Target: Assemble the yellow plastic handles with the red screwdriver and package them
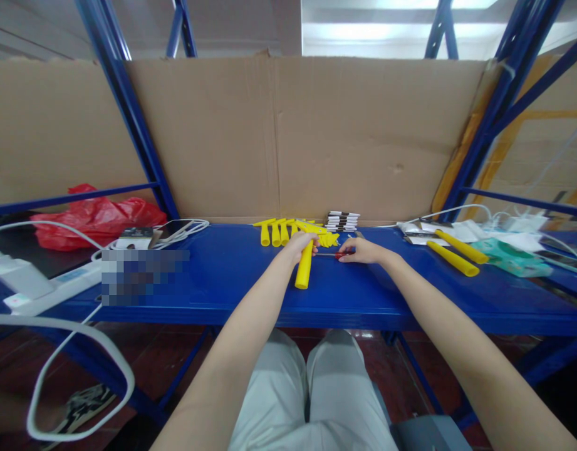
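Note:
My left hand (301,245) is closed around the upper part of a yellow tube-shaped piece (304,270), whose wider end points toward me. To its right, my right hand (358,250) has its fingers closed on the red handle of a screwdriver (341,255). The thin shaft points left toward the held yellow piece; whether its tip touches is too small to tell. Just behind my left hand, several yellow pieces (275,234) stand in a row, with small flat yellow parts (329,238) beside them. A stack of small white and black items (343,221) lies behind my hands.
Two yellow tubes (452,259) lie at the right beside a green plastic packet (514,257) and white cables. At the left are a red bag (93,219) and a white power strip (57,291). Cardboard (279,138) walls the back of the blue table (213,275).

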